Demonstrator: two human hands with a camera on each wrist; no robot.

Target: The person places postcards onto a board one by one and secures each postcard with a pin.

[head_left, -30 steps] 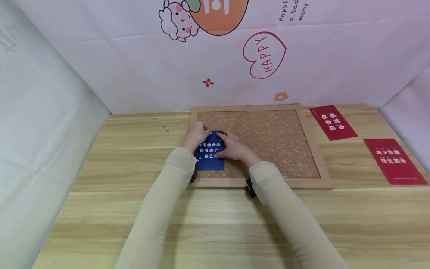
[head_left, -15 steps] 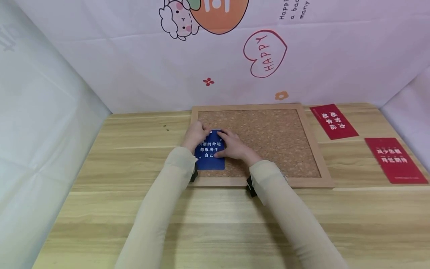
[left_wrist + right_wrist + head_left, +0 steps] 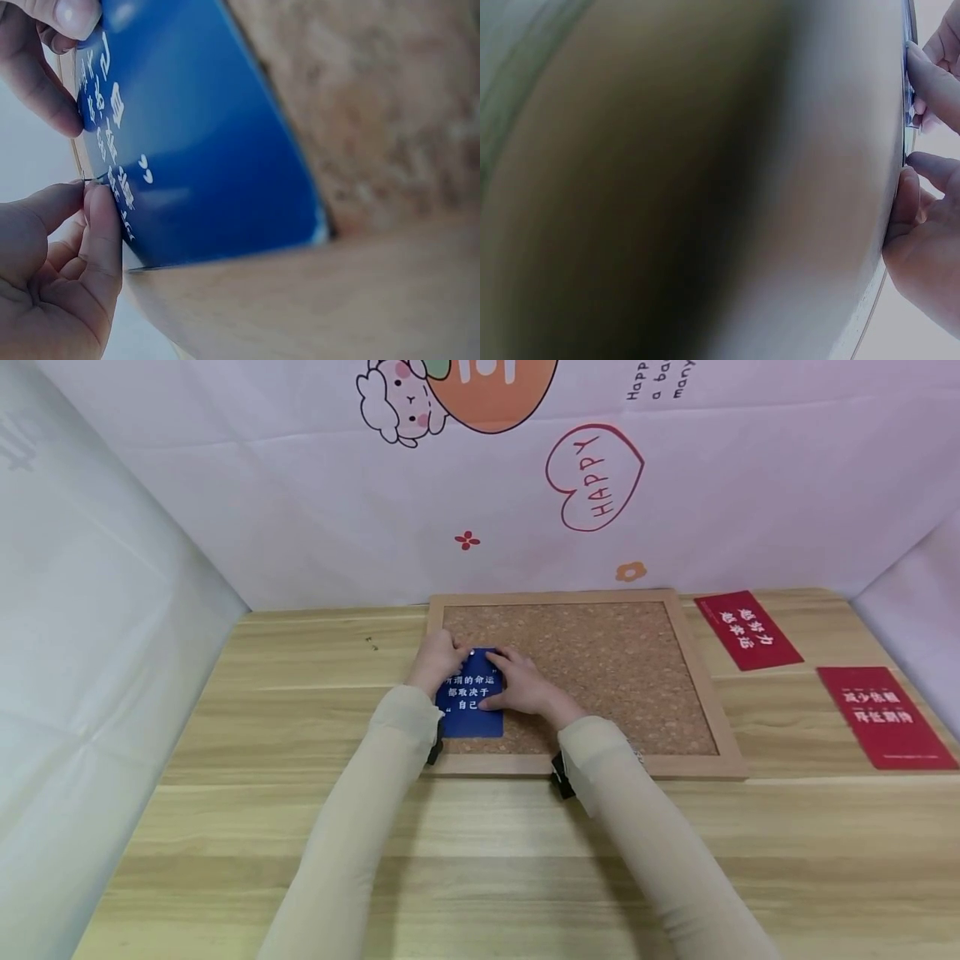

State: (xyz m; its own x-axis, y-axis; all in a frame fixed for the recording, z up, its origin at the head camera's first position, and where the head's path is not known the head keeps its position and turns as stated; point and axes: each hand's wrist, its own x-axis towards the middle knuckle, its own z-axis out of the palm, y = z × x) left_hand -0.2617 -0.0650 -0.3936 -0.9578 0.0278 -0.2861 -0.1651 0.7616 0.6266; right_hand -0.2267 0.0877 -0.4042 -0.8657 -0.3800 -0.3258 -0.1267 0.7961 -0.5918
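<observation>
A blue card [image 3: 472,718] with white characters lies on the left part of the cork board [image 3: 600,685]. At the card's top edge my left hand [image 3: 437,662] pinches a small white-headed push pin [image 3: 472,652] between thumb and finger. Its thin dark shaft shows in the left wrist view, with the left hand [image 3: 60,277] low and the right fingers [image 3: 45,90] above. My right hand [image 3: 525,683] rests thumb and fingers spread on the card's right side. In the right wrist view, blurred board fills most of the frame and both hands crowd the right edge.
Two red cards with white characters, an upper one [image 3: 750,631] and a lower one [image 3: 885,743], lie on the wooden table [image 3: 300,693] right of the board. Tiny dark bits [image 3: 371,643] lie to its left. A printed white cloth [image 3: 337,527] hangs behind.
The whole head view has shifted very slightly. Both hands, the push pin and the blue card keep their places on the board.
</observation>
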